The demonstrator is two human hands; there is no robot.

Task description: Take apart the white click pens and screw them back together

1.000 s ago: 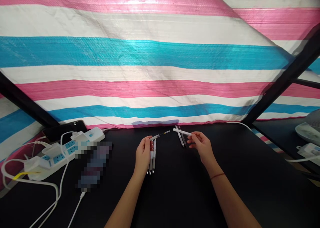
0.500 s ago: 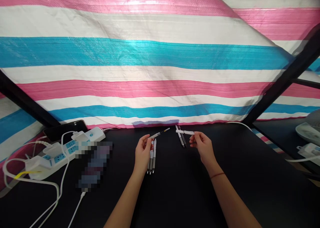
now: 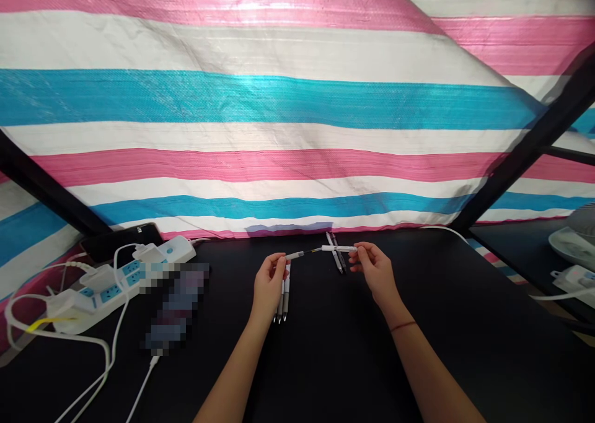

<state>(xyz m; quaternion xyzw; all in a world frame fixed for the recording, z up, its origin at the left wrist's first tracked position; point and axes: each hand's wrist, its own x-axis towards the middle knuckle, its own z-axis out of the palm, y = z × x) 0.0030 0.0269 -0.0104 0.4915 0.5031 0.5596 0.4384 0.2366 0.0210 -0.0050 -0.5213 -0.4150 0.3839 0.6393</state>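
Note:
My left hand [image 3: 270, 282] pinches the grey front part of a pen [image 3: 294, 256], and a thin dark refill [image 3: 312, 251] sticks out of it to the right. The white pen barrel [image 3: 338, 248] is held by its right end in my right hand [image 3: 374, 268]. The refill's far end meets the barrel's open left end. Under and beside my left hand, several white and grey pens [image 3: 286, 299] lie side by side. Behind the barrel, two more pens [image 3: 335, 259] lie crossed on the black table [image 3: 325, 361].
A white power strip [image 3: 125, 280] with plugs and cables lies at the left, near a black device [image 3: 123, 240] and a blurred phone [image 3: 179, 305]. Striped sheeting [image 3: 279, 101] hangs behind. Another power strip [image 3: 576, 280] is at the far right.
The two pen parts have come together: the refill in my left hand has swung level and now reaches the barrel, which my right hand has moved slightly left.

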